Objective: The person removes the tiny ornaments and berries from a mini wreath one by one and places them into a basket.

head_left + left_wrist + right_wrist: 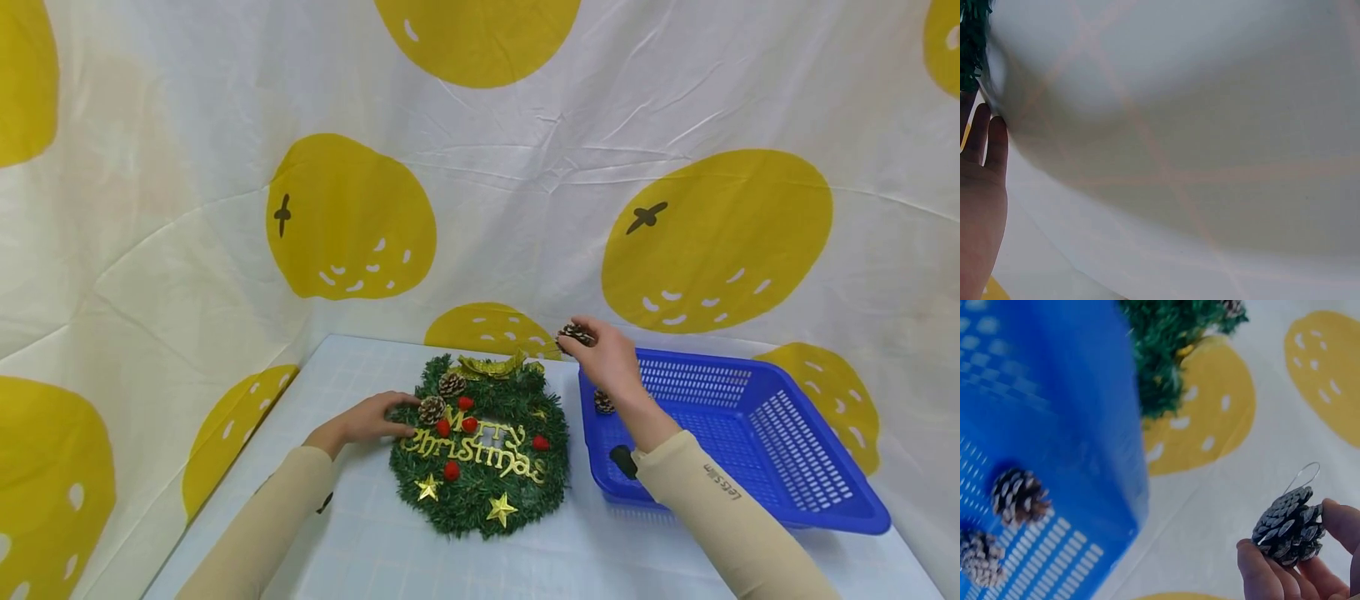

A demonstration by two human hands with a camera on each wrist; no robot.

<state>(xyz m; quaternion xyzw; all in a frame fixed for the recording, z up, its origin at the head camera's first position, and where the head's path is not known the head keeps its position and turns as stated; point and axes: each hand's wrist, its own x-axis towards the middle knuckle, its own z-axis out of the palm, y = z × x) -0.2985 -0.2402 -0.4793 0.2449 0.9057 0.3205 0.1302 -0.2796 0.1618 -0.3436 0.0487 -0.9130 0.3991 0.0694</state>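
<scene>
I am pinching a brown, white-tipped pine cone with a thin wire loop between the thumb and fingers of my right hand; it is hanging near the far left corner of a blue perforated plastic basket, apart from the rim. My left hand is resting, fingers extended and thumb apart, at the left edge of a round green tinsel wreath, which is lying flat and bearing gold "Merry Christmas" lettering, red berries, gold stars and two pine cones. A narrow strip of the pale blue checked tablecloth is separating the wreath from the basket; wider cloth is extending to the left and toward me. Behind the wreath, the table edge is running close along a white curtain with yellow fruit prints, leaving little room there. My right forearm is covering part of the basket's left side; the head view is showing one pine cone inside, the right wrist view two. The left wrist view is cutting off my fingers and most of the wreath, and I cannot tell whether my left fingertips are touching the nearest attached cone. A black object beside my right cuff is sitting partly hidden, its nature unclear.
</scene>
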